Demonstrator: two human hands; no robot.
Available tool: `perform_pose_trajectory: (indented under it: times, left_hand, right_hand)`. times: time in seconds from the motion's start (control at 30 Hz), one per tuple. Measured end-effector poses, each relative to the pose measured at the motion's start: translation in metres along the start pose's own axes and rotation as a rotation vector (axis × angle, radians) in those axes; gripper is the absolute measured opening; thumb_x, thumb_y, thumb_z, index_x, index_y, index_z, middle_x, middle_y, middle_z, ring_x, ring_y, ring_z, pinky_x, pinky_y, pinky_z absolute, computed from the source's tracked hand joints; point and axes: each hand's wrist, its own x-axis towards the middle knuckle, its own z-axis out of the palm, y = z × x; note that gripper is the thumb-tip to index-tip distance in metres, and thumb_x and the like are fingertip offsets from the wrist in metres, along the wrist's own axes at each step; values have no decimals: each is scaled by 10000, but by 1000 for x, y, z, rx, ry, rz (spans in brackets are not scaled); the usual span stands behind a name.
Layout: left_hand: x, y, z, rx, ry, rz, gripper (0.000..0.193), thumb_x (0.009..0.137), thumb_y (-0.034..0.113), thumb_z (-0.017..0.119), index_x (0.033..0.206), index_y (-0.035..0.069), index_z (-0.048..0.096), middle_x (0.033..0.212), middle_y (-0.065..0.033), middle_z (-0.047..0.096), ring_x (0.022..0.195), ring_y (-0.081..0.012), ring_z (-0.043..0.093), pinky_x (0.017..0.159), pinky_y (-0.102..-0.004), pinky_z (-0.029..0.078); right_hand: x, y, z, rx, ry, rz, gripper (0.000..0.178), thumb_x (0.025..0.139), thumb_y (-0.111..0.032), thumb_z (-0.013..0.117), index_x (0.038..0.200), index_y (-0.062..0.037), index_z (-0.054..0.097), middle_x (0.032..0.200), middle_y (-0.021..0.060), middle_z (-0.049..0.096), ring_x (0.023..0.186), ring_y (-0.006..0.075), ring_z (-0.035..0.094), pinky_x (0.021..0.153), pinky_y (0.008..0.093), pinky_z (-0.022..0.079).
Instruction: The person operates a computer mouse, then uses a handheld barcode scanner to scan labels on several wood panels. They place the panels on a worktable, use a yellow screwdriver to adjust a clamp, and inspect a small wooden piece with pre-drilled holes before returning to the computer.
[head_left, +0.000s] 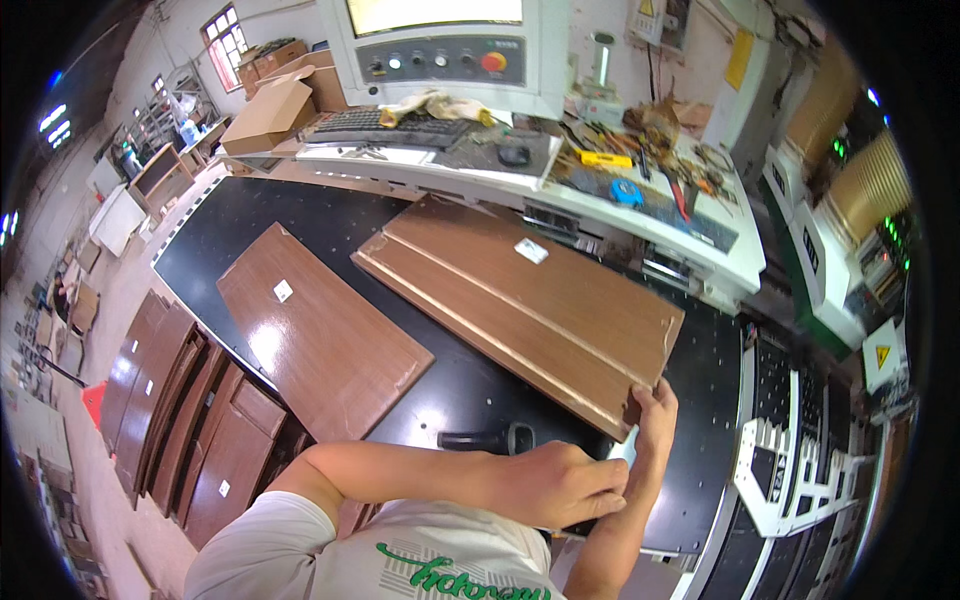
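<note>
You are looking down at a black machine bed [470,385] with two brown wooden panels lying flat on it. Your right hand [655,425] grips the near right corner of the larger grooved panel [520,305], thumb on top and fingers wrapped around its edge, at the bed's near right side. That panel runs diagonally from there toward the far middle of the bed and carries a small white label [531,251] near its far end. Your left hand [560,485] crosses in front of your body and is closed around a small white object [624,448] just beside the same corner, touching your right wrist; what the object is cannot be made out. A dark handheld tool [490,439] lies on the bed just beyond your left hand. The second, glossy panel [320,335] lies to the left, apart from the first, with its own white sticker [283,291]. Off the bed's left edge, more brown panels [190,420] are stacked on the floor. Beyond the far edge stands a white control console [440,45] with a keyboard [385,125] and a cluttered work shelf [640,175]; a cardboard box [270,115] sits at far left.
</note>
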Motion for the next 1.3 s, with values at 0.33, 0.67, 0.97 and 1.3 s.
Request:
perform_pose_trajectory:
  times: [0.33, 0.67, 0.97, 1.3]
  left_hand:
    - [-84, -165, -141, 132, 161, -572, 316, 956, 264, 706, 811, -1, 616, 773, -209, 638, 746, -404, 664, 671, -464, 512]
    - [-116, -264, -175, 253, 274, -462, 274, 1005, 270, 595, 972, -1, 622, 995, -217, 612, 903, -435, 643, 799, -507, 531]
    - [-118, -274, -170, 267, 218, -489, 276, 1002, 290, 610, 935, 24, 575, 983, -190, 598, 847, -448, 654, 716, -537, 546]
    - [-117, -272, -170, 317, 156, -487, 349, 1013, 332, 567, 893, 5, 581, 887, -228, 657, 838, -458, 669, 732, -557, 551]
  right_hand:
    - [44, -96, 146, -1029, 285, -915, 309, 832, -7, 739, 1131, -20, 662, 1174, 192, 623, 1127, 396, 596, 956, 473, 496]
    - [218, -132, 374, -1183, 131, -796, 567, 820, -171, 757, 1364, -73, 629, 1357, 248, 533, 1279, 434, 512, 1110, 491, 419]
    - [235, -128, 382, -1225, 110, -849, 516, 852, -132, 689, 1357, -43, 636, 1428, 268, 498, 1311, 449, 483, 1138, 506, 399]
    - [234, -127, 384, -1195, 38, -913, 457, 853, -114, 688, 1305, -42, 672, 1394, 260, 528, 1268, 441, 508, 1105, 507, 416]
